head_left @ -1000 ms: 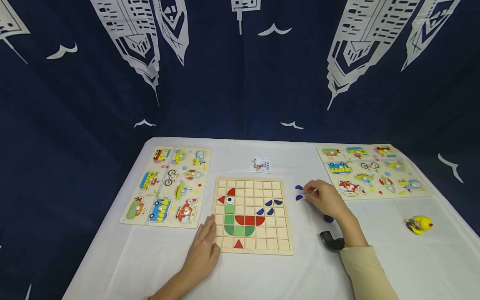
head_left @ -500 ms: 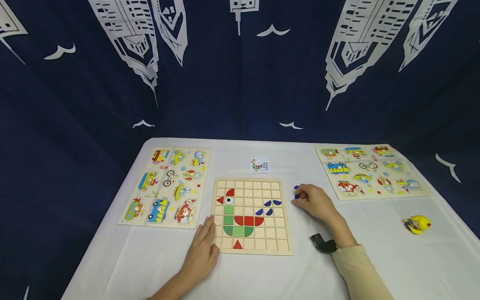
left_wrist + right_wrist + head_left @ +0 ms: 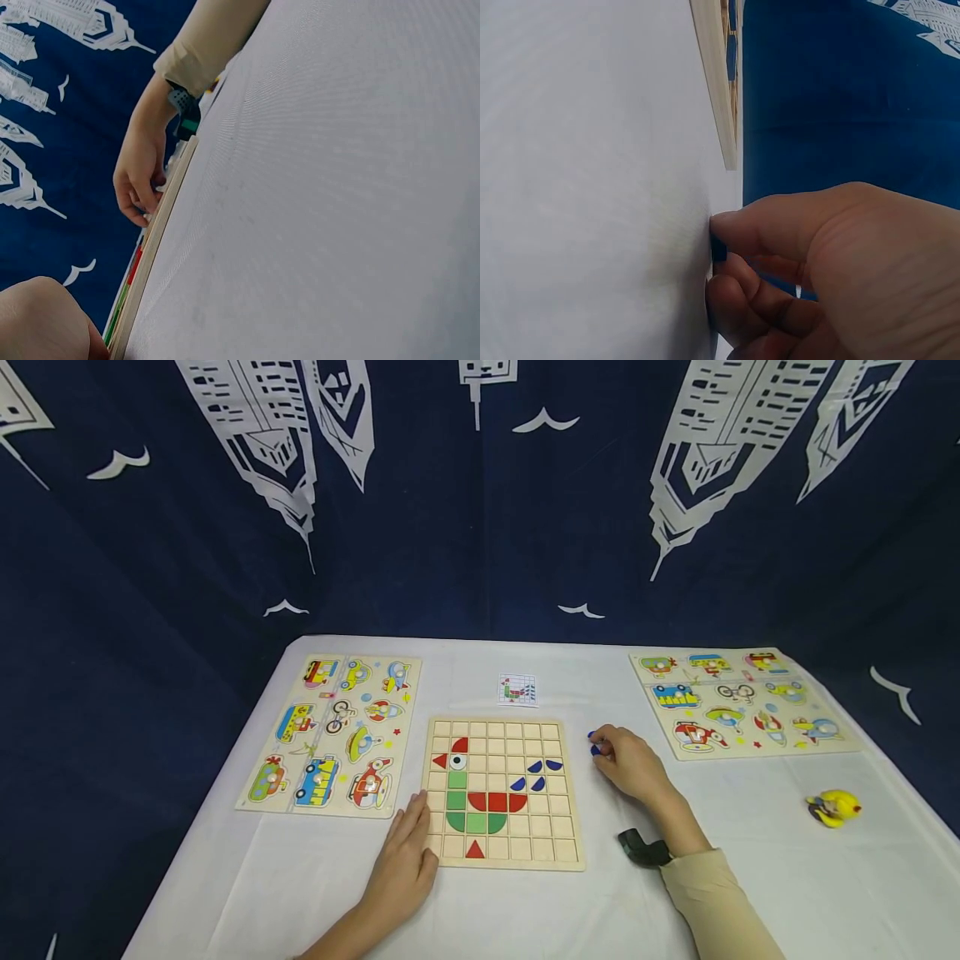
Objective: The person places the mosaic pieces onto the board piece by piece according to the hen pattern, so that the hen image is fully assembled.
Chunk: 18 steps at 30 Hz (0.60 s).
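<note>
A wooden grid board point(image 3: 502, 860) lies in the middle of the white table, with red, green and blue pieces forming a bird shape. My left hand point(image 3: 408, 852) rests flat at the board's lower left corner, fingers straight. To the right of the board my right hand point(image 3: 626, 764) pinches a small blue piece point(image 3: 595, 749) against the cloth; the right wrist view shows the blue piece point(image 3: 718, 248) between thumb and fingers. Another blue piece point(image 3: 591, 735) lies just beyond the fingertips.
A small pattern card point(image 3: 517, 690) sits behind the board. Vehicle peg puzzles lie at the left point(image 3: 333, 731) and at the right point(image 3: 738, 702). A yellow toy point(image 3: 834, 808) stands near the right edge. A dark blue curtain hangs behind the table.
My right hand has slid left toward the board and closed its fingers on a blue piece. The left hand has stayed put.
</note>
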Motion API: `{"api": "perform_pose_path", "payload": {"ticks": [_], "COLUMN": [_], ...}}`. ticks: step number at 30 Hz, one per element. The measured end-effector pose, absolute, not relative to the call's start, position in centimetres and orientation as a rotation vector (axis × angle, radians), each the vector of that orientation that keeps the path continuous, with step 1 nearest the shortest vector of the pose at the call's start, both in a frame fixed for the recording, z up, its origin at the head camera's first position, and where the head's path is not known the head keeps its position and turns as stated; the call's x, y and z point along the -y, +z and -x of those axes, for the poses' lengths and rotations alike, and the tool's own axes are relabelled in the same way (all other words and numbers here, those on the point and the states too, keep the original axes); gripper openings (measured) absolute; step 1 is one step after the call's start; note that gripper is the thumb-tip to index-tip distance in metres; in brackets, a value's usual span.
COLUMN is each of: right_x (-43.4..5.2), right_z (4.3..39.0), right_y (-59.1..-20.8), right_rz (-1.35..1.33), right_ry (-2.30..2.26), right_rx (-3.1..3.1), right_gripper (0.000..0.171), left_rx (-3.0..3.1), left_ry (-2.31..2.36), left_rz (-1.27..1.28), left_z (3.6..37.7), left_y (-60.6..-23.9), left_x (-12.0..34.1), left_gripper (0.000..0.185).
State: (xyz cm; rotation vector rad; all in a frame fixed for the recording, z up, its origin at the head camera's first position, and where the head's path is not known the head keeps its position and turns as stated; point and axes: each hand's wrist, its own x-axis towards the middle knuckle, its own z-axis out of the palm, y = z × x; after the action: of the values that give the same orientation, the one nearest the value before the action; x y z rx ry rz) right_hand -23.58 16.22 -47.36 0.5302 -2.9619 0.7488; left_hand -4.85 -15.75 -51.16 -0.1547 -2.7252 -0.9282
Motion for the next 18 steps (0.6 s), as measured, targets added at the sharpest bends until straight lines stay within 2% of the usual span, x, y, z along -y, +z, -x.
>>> {"api": "perform_pose_path", "payload": {"ticks": [11, 14, 18], "right_x": [-16.2, -15.8, -15.1], "right_z": [23.4, 23.2, 22.6], "right_y": [-47.2, -46.9, -46.6], "right_rz": [-0.452, -0.572, -0.862], "right_ry": [0.775, 0.851, 1.041], "right_rx": [2.981, 2.962, 2.922], "right_gripper": [0.016, 0.015, 0.012], "left_rx": [2.708, 2.707, 2.704], "left_ry": [-0.921, -0.921, -0.915], "left_rz": [0.164, 0.166, 0.168], "left_z": [4.8, 4.8, 4.8], "left_y": [-51.2, -51.2, -51.3], "left_x": [15.8, 15.7, 15.7], "left_gripper": [0.056, 0.056, 0.057]}}
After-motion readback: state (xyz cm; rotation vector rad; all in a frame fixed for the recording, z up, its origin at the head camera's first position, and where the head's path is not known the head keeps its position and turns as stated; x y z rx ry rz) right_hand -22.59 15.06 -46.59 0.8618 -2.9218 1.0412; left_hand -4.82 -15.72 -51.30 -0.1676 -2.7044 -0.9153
